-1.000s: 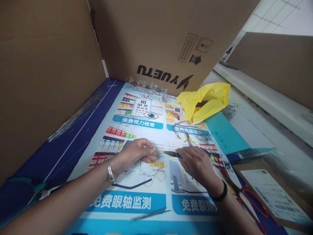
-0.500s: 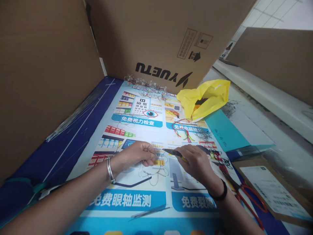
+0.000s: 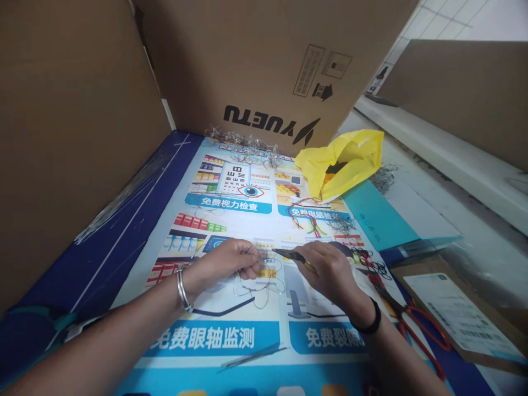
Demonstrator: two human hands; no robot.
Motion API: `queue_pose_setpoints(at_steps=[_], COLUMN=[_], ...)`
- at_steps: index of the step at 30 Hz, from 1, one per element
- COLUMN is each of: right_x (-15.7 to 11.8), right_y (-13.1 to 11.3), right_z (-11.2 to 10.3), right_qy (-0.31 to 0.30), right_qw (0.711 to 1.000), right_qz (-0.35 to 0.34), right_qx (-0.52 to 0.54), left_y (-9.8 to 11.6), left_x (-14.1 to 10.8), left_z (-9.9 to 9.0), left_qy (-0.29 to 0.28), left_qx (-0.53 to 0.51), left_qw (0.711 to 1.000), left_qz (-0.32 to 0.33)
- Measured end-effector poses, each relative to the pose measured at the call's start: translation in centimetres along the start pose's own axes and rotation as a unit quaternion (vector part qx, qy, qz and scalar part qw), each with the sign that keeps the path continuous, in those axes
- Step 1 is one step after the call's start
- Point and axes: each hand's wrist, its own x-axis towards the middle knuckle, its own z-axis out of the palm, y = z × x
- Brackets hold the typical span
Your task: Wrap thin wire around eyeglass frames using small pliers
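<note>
Over the printed poster (image 3: 264,224), my left hand (image 3: 237,258) pinches a thin wire (image 3: 264,301), whose loose loops hang below and right of the fingers. A pair of pliers (image 3: 291,254) is gripped in my right hand (image 3: 330,272), its dark pointed tip directed left at the wire near my left fingertips. Whether the tip touches the wire is too fine to tell. Several straight thin wires (image 3: 251,357) lie on the poster nearer to me.
Cardboard (image 3: 247,71) stands behind and at the left. A yellow bag (image 3: 342,165), colored wires (image 3: 315,225), red-handled scissors (image 3: 421,335) and a teal folder (image 3: 375,214) lie right. Wire bundles (image 3: 124,192) are at left; tangled wires (image 3: 243,142) lie at the back.
The view has shifted slightly. Both hands keep nearly the same pose, and the hanging wire loops have changed shape a little.
</note>
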Motion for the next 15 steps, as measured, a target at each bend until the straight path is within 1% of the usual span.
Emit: queue_pose_setpoints(at_steps=[8,15], right_x=[0.25,0.19], right_y=[-0.44,-0.54], right_z=[-0.24,0.07], right_qy=[0.001,0.012], right_qw=[1.0,1.0], right_qz=[0.0,0.0], right_qx=[0.011,0.014], left_y=[0.19,0.08], left_x=[0.13,0.11], left_z=[0.21,0.29], left_qy=[0.008,0.003], left_qx=[0.03,0.015], left_qw=[0.999,1.0], left_qz=[-0.009,-0.005])
